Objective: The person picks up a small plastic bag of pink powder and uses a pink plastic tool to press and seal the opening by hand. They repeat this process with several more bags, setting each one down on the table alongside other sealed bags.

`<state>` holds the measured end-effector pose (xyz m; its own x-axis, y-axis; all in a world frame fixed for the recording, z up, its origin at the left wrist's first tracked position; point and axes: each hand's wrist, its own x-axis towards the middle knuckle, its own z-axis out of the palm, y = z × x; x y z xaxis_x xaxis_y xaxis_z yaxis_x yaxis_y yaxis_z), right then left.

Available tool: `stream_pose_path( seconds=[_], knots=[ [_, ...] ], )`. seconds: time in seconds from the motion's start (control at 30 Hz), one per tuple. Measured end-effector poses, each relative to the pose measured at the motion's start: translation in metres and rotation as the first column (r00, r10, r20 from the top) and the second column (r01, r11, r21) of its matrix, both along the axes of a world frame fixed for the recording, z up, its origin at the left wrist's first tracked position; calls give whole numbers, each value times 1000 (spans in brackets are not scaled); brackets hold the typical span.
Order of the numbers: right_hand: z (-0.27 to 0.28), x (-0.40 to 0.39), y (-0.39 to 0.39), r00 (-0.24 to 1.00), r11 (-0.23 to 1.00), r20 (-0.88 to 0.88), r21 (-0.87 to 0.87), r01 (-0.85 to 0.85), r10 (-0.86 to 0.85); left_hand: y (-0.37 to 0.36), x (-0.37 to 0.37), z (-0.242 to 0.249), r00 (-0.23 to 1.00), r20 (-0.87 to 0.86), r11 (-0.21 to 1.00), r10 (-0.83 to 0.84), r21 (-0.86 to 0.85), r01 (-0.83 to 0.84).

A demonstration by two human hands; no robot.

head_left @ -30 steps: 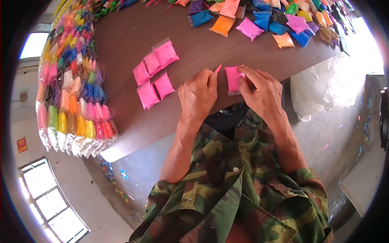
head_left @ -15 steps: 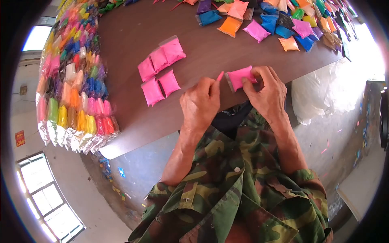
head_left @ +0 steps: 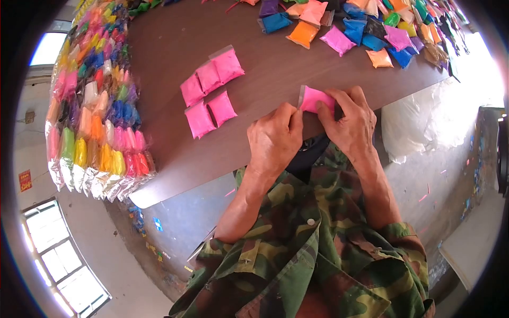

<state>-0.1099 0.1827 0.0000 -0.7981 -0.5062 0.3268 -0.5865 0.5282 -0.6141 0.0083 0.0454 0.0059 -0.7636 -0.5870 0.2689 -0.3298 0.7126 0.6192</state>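
Note:
A small pink packet with a clear edge strip is held between my hands above the table's near edge. My right hand pinches its right end between thumb and fingers. My left hand is closed, its thumb and forefinger at the lower corner of the clear left edge. Farther left lie several more pink packets, among them a pink packet near the front and a pink packet at the back.
The brown table has stacked bags of coloured packets along its left side. Loose packets in many colours are heaped at the back right. A white plastic bag hangs beyond the right edge. Pink scraps lie on the floor.
My left hand has moved right to the packet's clear edge. The thin pink strip at its fingertips is gone from them, and a pink strip now shows over the floor near my left forearm.

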Motion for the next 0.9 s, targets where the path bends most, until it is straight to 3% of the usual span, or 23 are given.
stream_pose_path(
  seconds=[0.03,0.17,0.27,0.37,0.47,0.67,0.8,0.9],
  knots=[
    [-2,0,1,1000,1000,-17,-11,-2,2,1,0,-3,999,32,999,-1,-51,2],
    [-5,0,1,998,1000,-60,-29,-1,-1,-16,0,2,997,68,999,34,9,-35],
    [-4,1,-1,999,1000,-43,-26,5,-6,0,3,8,999,-45,998,-14,58,17],
    [-4,0,0,999,1000,-37,-20,-14,14,0,4,-6,1000,27,996,1,-92,2],
    [-7,1,2,999,1000,-40,-7,-23,23,-11,8,-2,997,61,990,50,-131,-42],
    [7,6,7,993,994,-46,16,-108,109,-3,48,2,994,-106,999,19,28,-16],
    [10,6,13,976,982,-122,72,-174,182,-10,79,-4,969,-198,989,146,22,-144],
    [8,13,9,978,979,-44,17,-203,203,-26,104,-2,941,-188,958,282,-7,-288]
  ],
)
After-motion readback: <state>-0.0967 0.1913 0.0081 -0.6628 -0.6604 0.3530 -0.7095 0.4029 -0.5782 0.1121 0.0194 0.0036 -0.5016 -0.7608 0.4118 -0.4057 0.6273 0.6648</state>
